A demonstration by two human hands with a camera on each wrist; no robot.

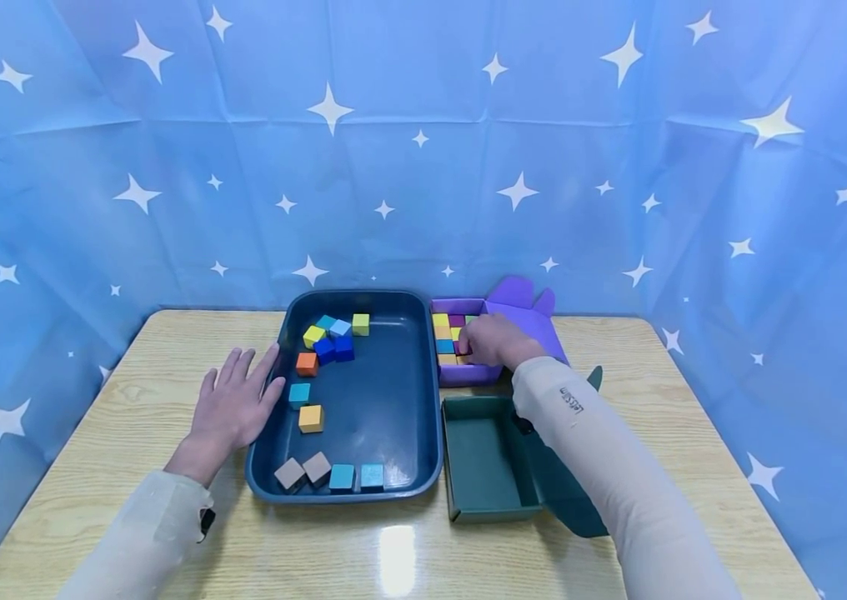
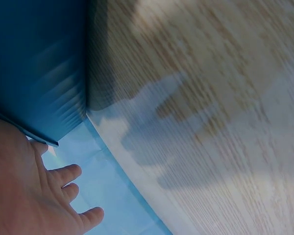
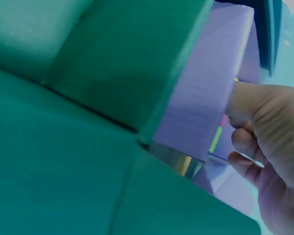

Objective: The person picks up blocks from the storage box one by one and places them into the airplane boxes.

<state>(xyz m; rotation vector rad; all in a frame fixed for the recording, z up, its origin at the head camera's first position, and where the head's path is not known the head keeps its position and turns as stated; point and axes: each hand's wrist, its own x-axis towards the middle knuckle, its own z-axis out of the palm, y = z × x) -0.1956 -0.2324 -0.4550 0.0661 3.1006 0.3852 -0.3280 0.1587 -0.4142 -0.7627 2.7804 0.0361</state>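
Observation:
My left hand [image 1: 232,404] has its fingers spread beside the dark blue tray [image 1: 393,400], fingertips right at the left rim. In the left wrist view the same hand [image 2: 34,191] shows straight, parted fingers by the tray wall [image 2: 44,63]. My right hand [image 1: 498,340] reaches over the purple box [image 1: 468,377], fingers down among rows of coloured cubes [image 1: 442,332]. From the right wrist, the box wall [image 3: 201,93] hides the tips of that hand [image 3: 269,132]; I cannot tell whether it grips a cube.
Loose cubes lie along the tray's left and front: blue ones [image 1: 344,347], an orange one [image 1: 307,364], teal ones [image 1: 343,477] and plain wooden ones [image 1: 291,474]. A dark green box [image 1: 494,514] stands lid-open right of the tray, under my right forearm. A starry blue curtain [image 1: 423,167] backs the wooden table [image 1: 303,558].

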